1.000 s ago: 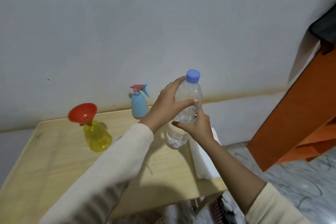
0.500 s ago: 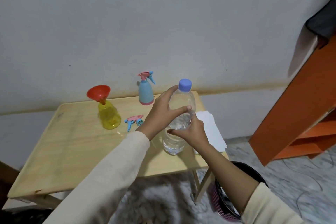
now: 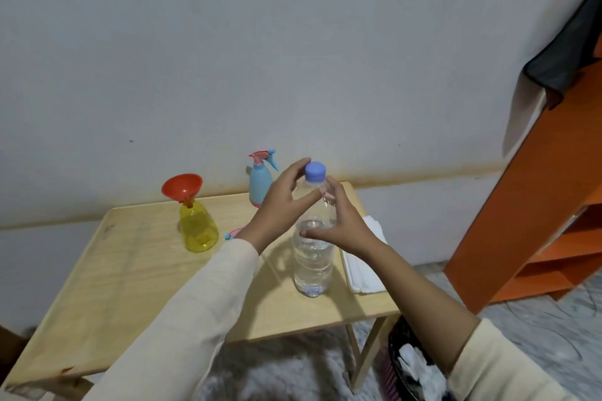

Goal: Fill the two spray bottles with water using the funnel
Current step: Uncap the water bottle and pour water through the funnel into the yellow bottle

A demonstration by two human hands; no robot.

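I see the left hand [image 3: 280, 202] pinching the water bottle [image 3: 312, 267] at its neck and the right hand [image 3: 343, 226] gripping its middle. It stands centre-frame on the counter [image 3: 130, 270]. At centre-left, the funnel [image 3: 181, 185] sits in the yellow spray bottle [image 3: 198, 233].

The bench [image 3: 130, 270] is pale wood, matt, with fine grain showing. The water bottle [image 3: 312, 264] is clear, glossy plastic with a ribbed wall, and its cap [image 3: 315, 171] is matt violet-blue plastic. The funnel [image 3: 181, 184] is smooth, shiny red plastic. The yellow spray bottle [image 3: 198, 231] is translucent, glossy plastic. The blue spray bottle [image 3: 260, 185] is opaque, smooth plastic with a duller sheen. At the bench's right edge, the white folded sheet [image 3: 361, 267] looks soft and matt; whether it is cloth or paper cannot be told. The sleeves [image 3: 195, 319] are cream woven cloth.
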